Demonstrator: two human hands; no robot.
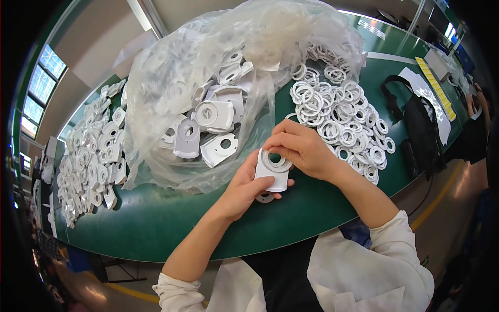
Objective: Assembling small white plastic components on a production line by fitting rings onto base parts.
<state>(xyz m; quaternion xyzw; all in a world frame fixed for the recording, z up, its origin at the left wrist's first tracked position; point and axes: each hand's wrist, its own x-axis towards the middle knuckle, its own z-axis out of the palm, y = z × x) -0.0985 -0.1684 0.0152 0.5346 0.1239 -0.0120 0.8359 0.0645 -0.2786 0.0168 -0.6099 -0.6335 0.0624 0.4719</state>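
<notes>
The left hand [243, 186] was closed around a white plastic plate with a round hole [272, 180], its thumb across the lower face. The right hand [306, 150] was curled nearly shut, fingertips gathered at the hole's rim; whether they gripped a separate ring could not be told. The plate was above the green tabletop [228, 234], left of the heaped white plastic rings [332, 130].
</notes>
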